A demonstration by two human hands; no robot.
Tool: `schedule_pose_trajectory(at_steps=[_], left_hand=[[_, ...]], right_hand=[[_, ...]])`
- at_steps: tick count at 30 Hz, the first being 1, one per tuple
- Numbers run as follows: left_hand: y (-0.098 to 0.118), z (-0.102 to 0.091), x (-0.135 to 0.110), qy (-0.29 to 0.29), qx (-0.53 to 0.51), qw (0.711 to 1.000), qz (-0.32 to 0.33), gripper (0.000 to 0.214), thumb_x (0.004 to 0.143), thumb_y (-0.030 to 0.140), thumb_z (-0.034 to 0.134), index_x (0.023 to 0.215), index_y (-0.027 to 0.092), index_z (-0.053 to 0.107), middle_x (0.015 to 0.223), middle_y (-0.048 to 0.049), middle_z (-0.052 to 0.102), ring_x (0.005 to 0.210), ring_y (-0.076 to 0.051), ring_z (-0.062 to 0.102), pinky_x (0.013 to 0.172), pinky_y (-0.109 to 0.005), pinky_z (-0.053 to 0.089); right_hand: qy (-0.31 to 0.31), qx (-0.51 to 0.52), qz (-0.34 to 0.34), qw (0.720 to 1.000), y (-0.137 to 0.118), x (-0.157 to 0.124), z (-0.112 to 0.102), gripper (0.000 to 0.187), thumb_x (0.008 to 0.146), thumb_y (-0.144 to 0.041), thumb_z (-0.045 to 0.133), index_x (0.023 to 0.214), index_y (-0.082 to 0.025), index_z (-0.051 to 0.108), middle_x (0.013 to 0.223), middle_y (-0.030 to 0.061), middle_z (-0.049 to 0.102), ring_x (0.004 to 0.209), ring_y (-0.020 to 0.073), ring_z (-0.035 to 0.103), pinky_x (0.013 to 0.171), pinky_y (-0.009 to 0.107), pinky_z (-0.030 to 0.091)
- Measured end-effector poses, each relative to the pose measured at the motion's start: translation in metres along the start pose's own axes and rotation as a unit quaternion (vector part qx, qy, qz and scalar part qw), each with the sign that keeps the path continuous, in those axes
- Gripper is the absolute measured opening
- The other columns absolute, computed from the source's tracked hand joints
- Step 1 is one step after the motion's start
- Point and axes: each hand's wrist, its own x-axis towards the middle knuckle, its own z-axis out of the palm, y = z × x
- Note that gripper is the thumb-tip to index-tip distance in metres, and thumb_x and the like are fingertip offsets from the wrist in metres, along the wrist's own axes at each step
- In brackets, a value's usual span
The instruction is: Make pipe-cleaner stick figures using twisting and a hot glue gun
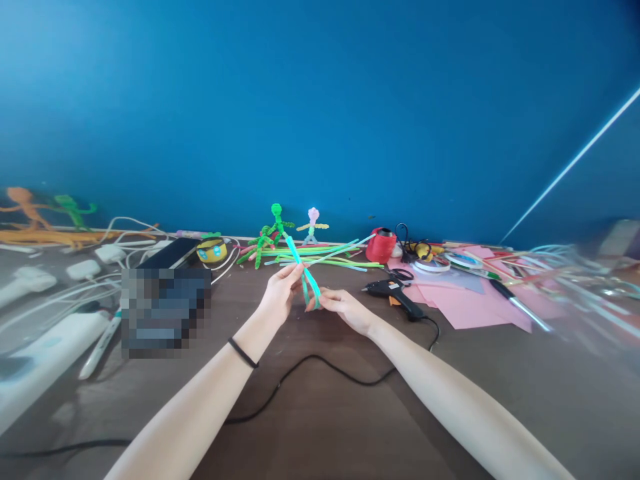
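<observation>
A turquoise pipe cleaner (pixel 313 283) is bent into a narrow loop in front of me, above the table. My left hand (pixel 281 288) pinches it about halfway along, and its upper end points up and to the left. At the lower bend, the fingertips of my right hand (pixel 346 308) are closed on the same pipe cleaner. Just behind my hands lies a bundle of green and pale pipe cleaners (pixel 340 259). A green pipe-cleaner figure (pixel 277 212) and a smaller one with a lilac head (pixel 313 216) stand against the blue wall.
To the right lie a black glue gun (pixel 395 293), scissors (pixel 400 274), a red thread spool (pixel 381 245) and pink paper sheets (pixel 465 303). A black cable (pixel 315 357) crosses the table near my forearms. On the left are a white power strip (pixel 55 357) and a marker (pixel 100 347).
</observation>
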Motion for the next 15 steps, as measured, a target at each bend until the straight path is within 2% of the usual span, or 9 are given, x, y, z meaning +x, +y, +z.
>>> schedule_pose_trajectory(at_steps=[2, 4, 8, 11, 15], left_hand=[[0.0021, 0.0005, -0.0006, 0.004, -0.014, 1.0, -0.012, 0.031, 0.052, 0.034, 0.075, 0.074, 0.015, 0.066, 0.054, 0.0022, 0.055, 0.048, -0.009, 0.049, 0.043, -0.022, 0.036], [0.0043, 0.0001, 0.0005, 0.02, -0.035, 0.999, -0.004, 0.028, 0.051, 0.031, 0.075, 0.071, 0.015, 0.065, 0.054, 0.0026, 0.055, 0.049, -0.008, 0.049, 0.046, -0.02, 0.038], [0.0081, -0.0014, 0.0045, 0.042, -0.049, 0.998, 0.004, 0.023, 0.05, 0.025, 0.076, 0.067, 0.014, 0.065, 0.059, 0.0018, 0.059, 0.053, -0.006, 0.052, 0.055, -0.019, 0.043], [0.0089, -0.0019, 0.0057, 0.032, -0.046, 0.998, 0.0, 0.021, 0.052, 0.024, 0.075, 0.068, 0.014, 0.065, 0.063, 0.0006, 0.061, 0.055, -0.007, 0.055, 0.058, -0.021, 0.045], [0.0084, -0.0028, 0.0051, 0.009, -0.036, 0.999, 0.004, 0.02, 0.053, 0.024, 0.075, 0.067, 0.014, 0.065, 0.062, -0.0001, 0.062, 0.056, -0.009, 0.057, 0.06, -0.022, 0.046]], right_hand=[[-0.038, 0.007, 0.017, 0.999, -0.0017, -0.0004, -0.0023, 0.033, 0.08, -0.046, 0.051, 0.087, -0.02, 0.069, 0.1, 0.0047, 0.064, 0.097, 0.0193, 0.054, 0.085, 0.031, 0.036], [-0.051, 0.022, 0.027, 0.998, -0.0035, -0.0007, -0.0037, 0.033, 0.08, -0.045, 0.051, 0.089, -0.019, 0.068, 0.096, 0.0052, 0.067, 0.095, 0.019, 0.056, 0.082, 0.031, 0.037], [-0.006, 0.071, 0.028, 0.997, -0.0022, 0.0007, -0.0056, 0.028, 0.078, -0.042, 0.055, 0.079, -0.017, 0.069, 0.089, 0.0069, 0.07, 0.09, 0.0184, 0.058, 0.076, 0.029, 0.037], [0.022, 0.106, 0.03, 0.994, 0.0018, 0.0025, -0.007, 0.024, 0.073, -0.04, 0.062, 0.072, -0.017, 0.069, 0.085, 0.0062, 0.07, 0.086, 0.0173, 0.059, 0.074, 0.028, 0.038], [0.031, 0.135, 0.023, 0.99, 0.0054, 0.0035, -0.0077, 0.021, 0.07, -0.037, 0.067, 0.072, -0.017, 0.071, 0.078, 0.0048, 0.07, 0.077, 0.0147, 0.059, 0.073, 0.027, 0.038]])
